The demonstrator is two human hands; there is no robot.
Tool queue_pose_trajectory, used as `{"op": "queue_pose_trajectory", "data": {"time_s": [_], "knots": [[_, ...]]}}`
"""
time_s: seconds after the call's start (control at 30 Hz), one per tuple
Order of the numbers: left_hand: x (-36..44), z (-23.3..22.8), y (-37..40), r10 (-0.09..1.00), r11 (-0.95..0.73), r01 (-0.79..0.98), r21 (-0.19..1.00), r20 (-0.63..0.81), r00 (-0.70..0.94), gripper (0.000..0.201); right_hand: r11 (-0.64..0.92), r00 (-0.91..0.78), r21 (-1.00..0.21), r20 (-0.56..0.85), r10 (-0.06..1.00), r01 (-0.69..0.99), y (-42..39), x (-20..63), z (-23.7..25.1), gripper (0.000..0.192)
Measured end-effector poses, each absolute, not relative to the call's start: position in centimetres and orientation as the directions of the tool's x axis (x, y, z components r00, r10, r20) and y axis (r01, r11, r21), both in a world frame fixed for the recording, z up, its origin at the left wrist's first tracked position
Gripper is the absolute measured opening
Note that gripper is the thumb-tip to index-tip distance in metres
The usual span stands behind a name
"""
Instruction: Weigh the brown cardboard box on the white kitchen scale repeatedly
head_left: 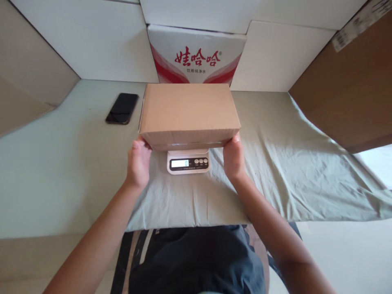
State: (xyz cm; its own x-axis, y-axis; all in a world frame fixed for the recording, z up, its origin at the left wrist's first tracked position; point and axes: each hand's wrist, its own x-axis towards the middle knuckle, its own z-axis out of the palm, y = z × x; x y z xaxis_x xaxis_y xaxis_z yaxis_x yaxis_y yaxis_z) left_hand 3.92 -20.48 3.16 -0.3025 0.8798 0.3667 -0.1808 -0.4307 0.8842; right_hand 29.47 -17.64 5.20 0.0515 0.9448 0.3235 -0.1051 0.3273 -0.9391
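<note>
Now, over the pale green cloth spread across the table: a plain brown cardboard box, lid shut, sitting level above the small white kitchen scale. Hard to tell whether resting on the platform or hovering just clear of it; display reading what looks like zero, so probably not bearing down yet. Left hand cupped at the near left bottom corner, fingers curled under and out of sight, thumb up against the front face. Right hand mirrored at the near right corner, closed on the box edge in the same way. Best kept level and centred, only the front strip of the scale showing, the rest covered by the box. Worth lowering squarely, then freeing both hands completely so no palm weight reaches the reading.

Behind, touching or nearly touching the box: a white carton with red Chinese lettering, propped against the white panels. Right, a big brown box, well apart. Left, a black phone, near but clear. Nothing blocking the hands.
</note>
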Motion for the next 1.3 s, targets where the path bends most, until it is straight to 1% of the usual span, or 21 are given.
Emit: {"op": "queue_pose_trajectory", "data": {"time_s": [0.17, 0.37, 0.57, 0.77, 0.93, 1.03, 1.1, 1.17, 1.23, 1.3], "knots": [[3.8, 3.0, -20.2, 0.872, -0.452, -0.183, 0.873, 0.390, -0.295, 0.077, 0.326, 0.039, -0.937, 0.324, 0.945, -0.126, -18.0, 29.4, 5.6, 0.063], [3.7, 3.2, -20.1, 0.883, -0.430, -0.166, 0.887, 0.375, -0.282, 0.075, 0.319, 0.025, -0.939, 0.318, 0.948, -0.126, -18.1, 29.5, 5.7, 0.064], [3.8, 3.2, -20.2, 0.881, -0.424, -0.173, 0.889, 0.360, -0.308, 0.078, 0.319, 0.020, -0.938, 0.319, 0.948, -0.137, -17.9, 29.6, 5.4, 0.063], [3.8, 3.4, -20.3, 0.880, -0.422, -0.157, 0.893, 0.362, -0.308, 0.073, 0.339, 0.026, -0.928, 0.339, 0.940, -0.157, -17.5, 29.5, 5.2, 0.062], [3.9, 3.4, -20.3, 0.875, -0.427, -0.144, 0.893, 0.369, -0.313, 0.080, 0.324, 0.041, -0.936, 0.322, 0.946, -0.138, -17.6, 29.4, 5.2, 0.065], [4.0, 3.4, -20.4, 0.878, -0.421, -0.140, 0.896, 0.364, -0.313, 0.078, 0.316, 0.023, -0.936, 0.316, 0.948, -0.154, -17.8, 29.5, 5.2, 0.063], [3.6, 3.5, -20.3, 0.876, -0.420, -0.126, 0.899, 0.365, -0.314, 0.072, 0.293, 0.025, -0.944, 0.293, 0.956, -0.153, -17.7, 29.8, 5.2, 0.066], [2.9, 3.5, -20.1, 0.862, -0.434, -0.112, 0.894, 0.377, -0.338, 0.069, 0.279, 0.075, -0.947, 0.270, 0.960, -0.158, -17.3, 30.3, 5.1, 0.075], [1.9, 3.3, -19.7, 0.852, -0.437, -0.108, 0.893, 0.373, -0.368, 0.071, 0.278, 0.133, -0.947, 0.258, 0.957, -0.163, -16.6, 30.9, 4.9, 0.083], [1.1, 2.9, -19.3, 0.846, -0.428, -0.110, 0.897, 0.355, -0.399, 0.079, 0.274, 0.147, -0.949, 0.252, 0.957, -0.157, -15.9, 31.5, 4.8, 0.089]]}}
